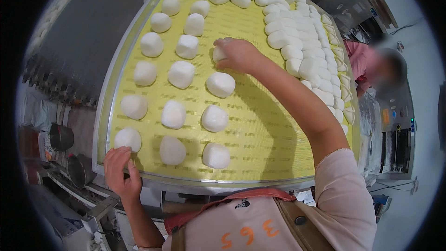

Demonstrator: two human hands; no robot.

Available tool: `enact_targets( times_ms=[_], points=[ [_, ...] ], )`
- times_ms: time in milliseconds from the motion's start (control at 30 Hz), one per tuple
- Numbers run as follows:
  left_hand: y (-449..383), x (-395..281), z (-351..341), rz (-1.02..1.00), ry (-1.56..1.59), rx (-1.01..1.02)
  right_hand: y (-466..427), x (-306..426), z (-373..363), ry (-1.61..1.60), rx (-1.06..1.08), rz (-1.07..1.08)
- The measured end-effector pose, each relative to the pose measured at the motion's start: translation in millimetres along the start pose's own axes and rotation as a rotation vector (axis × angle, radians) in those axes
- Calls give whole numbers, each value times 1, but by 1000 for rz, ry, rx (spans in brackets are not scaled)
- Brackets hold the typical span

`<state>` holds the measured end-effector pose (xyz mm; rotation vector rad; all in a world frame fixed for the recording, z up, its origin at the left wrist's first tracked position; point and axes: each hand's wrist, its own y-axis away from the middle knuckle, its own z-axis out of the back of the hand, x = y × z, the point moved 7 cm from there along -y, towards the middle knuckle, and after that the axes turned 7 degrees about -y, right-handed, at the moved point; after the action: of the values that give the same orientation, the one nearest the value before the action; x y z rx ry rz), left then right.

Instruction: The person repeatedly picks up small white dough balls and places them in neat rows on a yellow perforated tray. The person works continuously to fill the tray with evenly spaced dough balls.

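My right hand (pixel 240 55) reaches over the yellow mesh tray (pixel 258 118) and has its fingers around a white dough bun (pixel 218 55), partly hidden under them. Just nearer to me in the same row lies another dough bun (pixel 221 84). At the tray's near left corner is my left hand (pixel 122 174), thumb spread from its fingers. Its fingertips overlap the near edge of a rounded dough bun (pixel 128 139); whether they press on it I cannot tell. Similar buns stand spaced apart in rows across the tray's left and middle.
Many dough pieces (pixel 292 35) lie packed together along the right, beside a line of pleated dough pieces (pixel 343 76). A metal frame (pixel 101 118) borders the tray. Beyond its right edge is a person in a pink top (pixel 357 55). Dark metal pots (pixel 79 170) stand at lower left.
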<state>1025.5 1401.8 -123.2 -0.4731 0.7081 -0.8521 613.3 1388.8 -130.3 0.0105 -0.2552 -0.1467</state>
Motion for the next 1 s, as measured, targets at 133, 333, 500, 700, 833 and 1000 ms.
enact_targets(
  times_ms=[133, 333, 500, 700, 833, 1000],
  points=[
    [0, -1, 2, -4, 2, -6, 17, -41, 45, -208, -279, -90],
    [-3, -2, -2, -4, 21, -3, 63, -175, 57, 8, -339, -740],
    [-3, -4, 1, 10, 4, 10, 71, -135, 53, 126, -576, -427],
    [-3, -5, 1, 13, 7, -18, 33, -118, 49, 191, -188, -511],
    [-2, -3, 0, 1, 6, -11, -10, -88, 43, -41, -163, -79],
    [-2, -3, 1, 21, 8, -11, -47, -66, 8, 18, -104, 1]
  ],
)
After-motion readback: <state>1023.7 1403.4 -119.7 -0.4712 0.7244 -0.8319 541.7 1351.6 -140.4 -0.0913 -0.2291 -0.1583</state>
